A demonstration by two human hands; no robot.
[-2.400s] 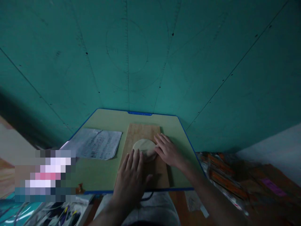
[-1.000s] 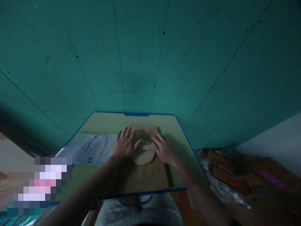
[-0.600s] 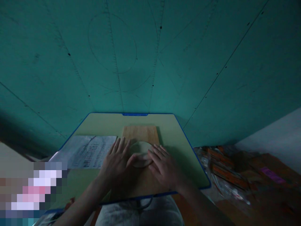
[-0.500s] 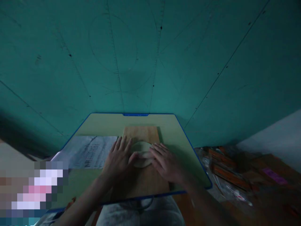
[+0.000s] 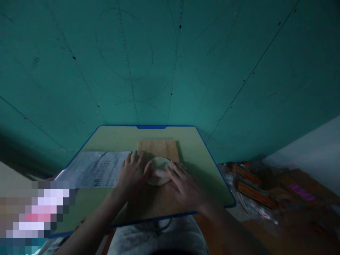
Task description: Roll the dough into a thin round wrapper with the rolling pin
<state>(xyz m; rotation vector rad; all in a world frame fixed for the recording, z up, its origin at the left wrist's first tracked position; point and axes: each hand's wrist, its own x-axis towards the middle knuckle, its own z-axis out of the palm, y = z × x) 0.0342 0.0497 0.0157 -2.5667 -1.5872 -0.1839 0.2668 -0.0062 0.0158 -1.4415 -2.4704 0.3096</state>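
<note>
changed: pale, slim rod point(image 5: 160, 173) now crosses the middle of the round, whitish, dough-like disc point(image 5: 158, 163), nearer than a second ago, suggesting back-and-forth rolling | disc: on tan wooden board point(image 5: 158, 146) | left hand point(image 5: 132, 174), right hand point(image 5: 184, 185): apart, fingers extended | brown cardboard box point(image 5: 305, 180): contents hidden

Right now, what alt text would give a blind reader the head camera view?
Left hand and right hand flank a pale, flat disc on a wooden board; printed paper lies left of the board on a blue-edged table.
</note>
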